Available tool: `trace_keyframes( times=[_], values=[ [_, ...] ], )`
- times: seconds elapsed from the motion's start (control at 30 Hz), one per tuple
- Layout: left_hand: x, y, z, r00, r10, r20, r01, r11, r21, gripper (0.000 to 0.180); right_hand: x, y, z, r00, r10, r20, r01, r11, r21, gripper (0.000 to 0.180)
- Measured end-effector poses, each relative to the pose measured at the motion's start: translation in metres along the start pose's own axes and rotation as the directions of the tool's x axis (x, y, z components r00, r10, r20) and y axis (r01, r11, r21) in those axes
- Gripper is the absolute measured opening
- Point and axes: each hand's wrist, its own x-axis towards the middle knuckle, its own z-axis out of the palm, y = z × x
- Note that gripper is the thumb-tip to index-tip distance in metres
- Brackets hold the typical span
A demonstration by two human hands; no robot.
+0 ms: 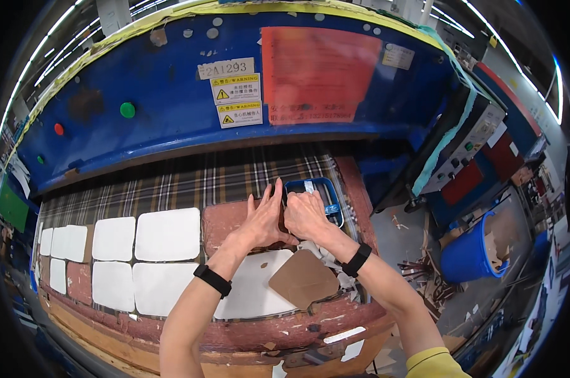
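Note:
Over the red-brown cutting board (pixel 219 220), my left hand (pixel 264 219) has its fingers spread and thumb stretched toward my right hand. Closed with knuckles up, my right hand (pixel 306 213) lies against the near left part of a blue frame-shaped cutting die (pixel 332 192). Its fingertips are turned under, so what they grip is hidden. The die sits on dark plaid fabric (pixel 234 173), with light tape on its far edge. Rounded white panels (pixel 167 234) lie in rows left of my hands. Nearer me, a brown cardboard piece (pixel 304 280) overlaps another white panel (pixel 250 286).
A blue press beam (pixel 165 82) with a green button (pixel 127 109) and a red button (pixel 59 129) spans the far side. At right stand a control box (pixel 464 148) and a blue bin (pixel 467 252) of scraps. Torn scraps (pixel 354 286) lie by my right wrist.

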Motion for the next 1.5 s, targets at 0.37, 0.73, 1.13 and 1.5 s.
trace_keyframes(
  times=[0.37, 0.73, 1.13, 1.5],
  values=[
    [-0.004, 0.01, -0.005, 0.999, -0.023, 0.031, 0.021, 0.998, 0.057, 0.138, -0.023, 0.078, -0.083, 0.923, 0.383, -0.029, -0.182, 0.504, 0.845, 0.021],
    [-0.025, 0.091, -0.02, 0.988, -0.069, -0.138, -0.051, 0.699, -0.713, 0.074, -0.077, 0.075, -0.121, 0.918, 0.396, -0.035, -0.064, 0.233, 0.97, 0.021],
    [-0.101, 0.13, -0.042, 0.95, -0.277, -0.147, 0.071, 0.647, -0.76, 0.049, -0.105, -0.012, -0.101, 0.97, 0.175, 0.172, -0.204, 0.191, 0.96, 0.022],
    [-0.145, 0.104, -0.023, 0.911, -0.403, -0.09, 0.132, 0.491, -0.861, 0.046, -0.115, -0.043, -0.075, 0.941, 0.111, 0.321, -0.331, 0.089, 0.939, 0.022]
  ],
)
